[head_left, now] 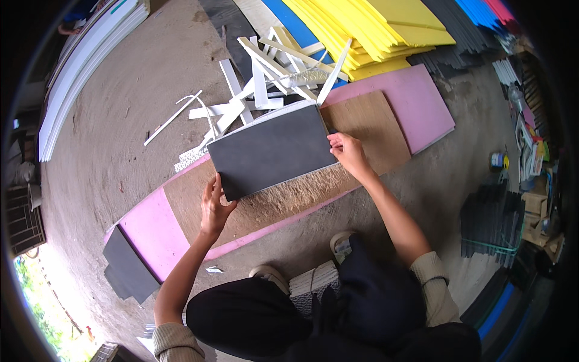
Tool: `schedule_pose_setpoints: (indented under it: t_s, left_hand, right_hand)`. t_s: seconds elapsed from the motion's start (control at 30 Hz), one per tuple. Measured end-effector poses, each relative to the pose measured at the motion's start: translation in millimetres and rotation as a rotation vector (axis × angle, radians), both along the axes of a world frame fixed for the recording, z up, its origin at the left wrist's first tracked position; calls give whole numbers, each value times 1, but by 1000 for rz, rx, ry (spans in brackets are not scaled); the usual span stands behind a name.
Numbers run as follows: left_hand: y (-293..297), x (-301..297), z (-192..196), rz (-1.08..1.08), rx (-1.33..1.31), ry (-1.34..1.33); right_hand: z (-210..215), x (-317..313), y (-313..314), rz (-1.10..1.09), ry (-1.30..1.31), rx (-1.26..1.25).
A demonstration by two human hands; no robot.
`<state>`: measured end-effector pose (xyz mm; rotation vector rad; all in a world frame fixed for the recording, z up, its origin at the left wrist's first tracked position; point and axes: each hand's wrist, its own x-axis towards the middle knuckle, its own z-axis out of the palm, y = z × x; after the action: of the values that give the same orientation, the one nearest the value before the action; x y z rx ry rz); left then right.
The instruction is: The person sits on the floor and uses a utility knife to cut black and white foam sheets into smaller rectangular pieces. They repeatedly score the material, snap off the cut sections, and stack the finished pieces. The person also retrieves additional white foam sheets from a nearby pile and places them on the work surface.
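A dark grey rectangular sheet (268, 149) with a white underside lies tilted on a brown scored board (362, 130). That board rests on a long pink foam slab (154, 232). My left hand (215, 204) grips the sheet's near left corner. My right hand (348, 152) holds its right edge near the lower right corner. Both forearms reach in from below, over my dark trousers.
White offcut strips (259, 84) are piled just beyond the sheet. Stacked yellow foam sheets (374, 30) and blue ones lie at the back. Another dark grey piece (126, 268) sits at the slab's left end. White panels (84, 66) lie far left; grey stacks (491, 220) stand right.
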<state>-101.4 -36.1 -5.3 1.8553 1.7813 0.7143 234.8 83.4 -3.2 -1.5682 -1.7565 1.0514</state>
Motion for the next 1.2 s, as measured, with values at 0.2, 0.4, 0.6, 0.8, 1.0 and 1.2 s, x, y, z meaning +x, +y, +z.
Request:
schedule_pose_setpoints:
  t_s: [0.2,0.4,0.6,0.8,1.0,1.2]
  left_hand:
    - [2,0,-1,-21,28,-45]
    - [-3,-4,-9,-20,117,-7]
    - [-5,0,-14,48,95,62]
    - [-6,2,-10,90,16,-44]
    - [-5,9,-14,83,55,12]
    - [-5,13,-11,179,35,-99]
  right_hand:
    - [-3,0,-2,-29,2,-1]
    - [-9,3,11,13,61,-99]
    - [-14,2,11,15,39,-62]
    - [-14,-1,2,8,9,-16]
    - [-26,0,-2,-47,-229,235]
    - [-17,-7,-6,-91,-85,117]
